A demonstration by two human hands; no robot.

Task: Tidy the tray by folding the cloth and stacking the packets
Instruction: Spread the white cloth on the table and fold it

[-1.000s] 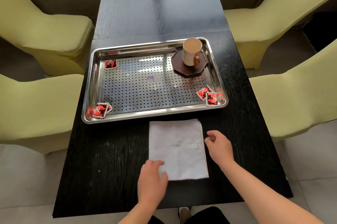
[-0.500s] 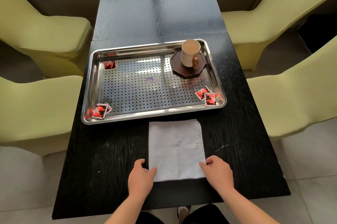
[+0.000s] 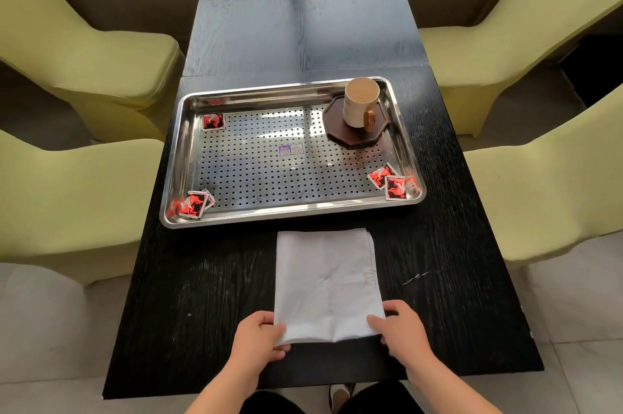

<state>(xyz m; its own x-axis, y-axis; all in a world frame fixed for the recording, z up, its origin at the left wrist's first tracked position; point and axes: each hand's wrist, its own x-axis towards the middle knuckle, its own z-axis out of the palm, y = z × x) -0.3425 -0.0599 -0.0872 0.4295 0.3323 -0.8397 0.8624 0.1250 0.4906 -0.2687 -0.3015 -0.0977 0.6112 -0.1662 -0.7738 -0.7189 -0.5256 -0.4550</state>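
Observation:
A white cloth [image 3: 326, 282], folded into a tall rectangle, lies on the black table in front of the perforated steel tray [image 3: 182, 157]. My left hand [image 3: 258, 342] pinches the cloth's near left corner and my right hand [image 3: 403, 332] pinches its near right corner; the near edge is slightly lifted. Red and black packets lie in the tray: one at the far left corner [image 3: 213, 121], a small pile at the near left corner [image 3: 192, 205], and two at the near right corner [image 3: 387, 180].
A cream mug [image 3: 358, 104] stands on a dark octagonal coaster [image 3: 340, 133] in the tray's far right corner. Yellow-green chairs [image 3: 67, 191] flank the narrow table [image 3: 202, 295] on both sides. The table's near edge is just below my hands.
Both hands slid down to the cloth's near corners and took hold of them. The near edge has lifted slightly. The camera view shifted a little.

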